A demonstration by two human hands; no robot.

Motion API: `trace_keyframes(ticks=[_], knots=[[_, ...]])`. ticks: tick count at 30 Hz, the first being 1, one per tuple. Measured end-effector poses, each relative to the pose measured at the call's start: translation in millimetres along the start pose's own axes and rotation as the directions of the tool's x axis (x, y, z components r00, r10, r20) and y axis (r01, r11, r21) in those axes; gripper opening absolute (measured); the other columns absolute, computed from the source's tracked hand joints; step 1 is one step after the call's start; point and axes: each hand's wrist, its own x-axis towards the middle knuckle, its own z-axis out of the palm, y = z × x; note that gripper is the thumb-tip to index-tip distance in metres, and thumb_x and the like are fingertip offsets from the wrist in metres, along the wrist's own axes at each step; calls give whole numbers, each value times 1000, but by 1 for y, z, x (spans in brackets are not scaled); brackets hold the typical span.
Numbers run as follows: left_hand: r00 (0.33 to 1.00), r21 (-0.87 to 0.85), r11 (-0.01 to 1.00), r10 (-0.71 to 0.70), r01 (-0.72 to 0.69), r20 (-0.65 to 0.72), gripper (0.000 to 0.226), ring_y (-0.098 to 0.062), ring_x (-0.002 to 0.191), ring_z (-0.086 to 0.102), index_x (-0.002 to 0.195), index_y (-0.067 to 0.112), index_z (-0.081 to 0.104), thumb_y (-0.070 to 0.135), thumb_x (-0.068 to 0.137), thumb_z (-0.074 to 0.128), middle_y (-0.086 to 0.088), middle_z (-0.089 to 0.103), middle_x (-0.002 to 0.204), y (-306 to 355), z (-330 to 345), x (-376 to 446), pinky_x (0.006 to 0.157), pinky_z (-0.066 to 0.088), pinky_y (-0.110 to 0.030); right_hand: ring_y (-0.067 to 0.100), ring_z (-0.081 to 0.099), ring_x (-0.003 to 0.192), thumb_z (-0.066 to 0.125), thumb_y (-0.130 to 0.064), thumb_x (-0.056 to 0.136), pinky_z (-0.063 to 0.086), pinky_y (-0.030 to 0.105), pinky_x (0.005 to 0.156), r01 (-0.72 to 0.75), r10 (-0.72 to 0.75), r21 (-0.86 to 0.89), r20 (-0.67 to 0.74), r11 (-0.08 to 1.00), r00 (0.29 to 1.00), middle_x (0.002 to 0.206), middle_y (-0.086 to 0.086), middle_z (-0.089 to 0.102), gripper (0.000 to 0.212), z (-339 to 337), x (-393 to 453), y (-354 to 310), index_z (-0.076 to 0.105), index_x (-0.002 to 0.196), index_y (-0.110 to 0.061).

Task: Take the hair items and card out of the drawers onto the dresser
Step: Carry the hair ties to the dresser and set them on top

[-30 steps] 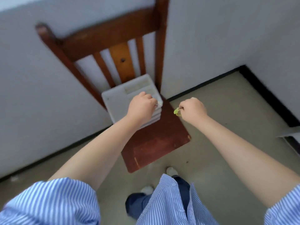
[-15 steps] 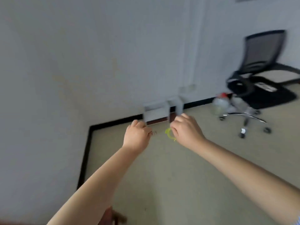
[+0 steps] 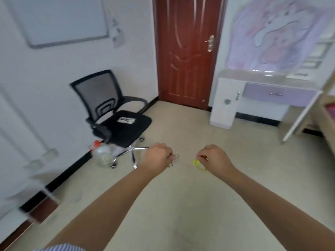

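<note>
My right hand [image 3: 213, 156] is closed on a small yellow-green hair clip [image 3: 197, 163] that hangs below its fingers. My left hand [image 3: 155, 156] is closed on a small pale, wiry hair item [image 3: 174, 158] that sticks out to the right of the fist. Both hands are held out over the bare floor in the middle of the room. The white and lilac dresser [image 3: 253, 91] stands far ahead at the right wall, its lilac drawer [image 3: 275, 94] shut. The small drawer unit and any card are out of view.
A black mesh office chair [image 3: 116, 113] stands at the left with a small item on its seat, a clear plastic jug [image 3: 102, 153] beside its base. A dark red door [image 3: 186, 51] is shut straight ahead. A wooden bed frame [image 3: 326, 113] is at the right edge.
The view has swung from the wooden chair with the small drawer unit, past the wall corner, round to the room. Both hands left the drawer unit, still holding their items.
</note>
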Motion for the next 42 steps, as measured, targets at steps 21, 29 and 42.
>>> trace_keyframes(ticks=[21,29,42], knots=[[865,-30,865,501,-501,-16,24,-29,100,55,99,7,69,24,95,52,-14,65,102,206,31,679,75,42,-32,28,61,102,51,0,88,41,26,94,-498,463,-157,-214,853,860,110,11,73,26,-148,348,489,70,104,-4],[903,-156,901,420,-404,90,35,-32,94,59,94,-1,69,32,92,58,-18,61,91,275,85,924,74,46,-33,26,59,107,49,-1,90,40,24,90,-539,528,-33,-154,842,835,116,10,70,27,-158,487,694,69,107,-6],[944,-38,982,186,-183,271,31,-27,100,60,101,2,65,30,94,55,-14,66,109,226,145,1261,81,50,-33,23,57,112,53,-3,83,47,27,91,-562,561,-23,104,827,821,118,9,65,27,-147,795,912,67,105,-11]])
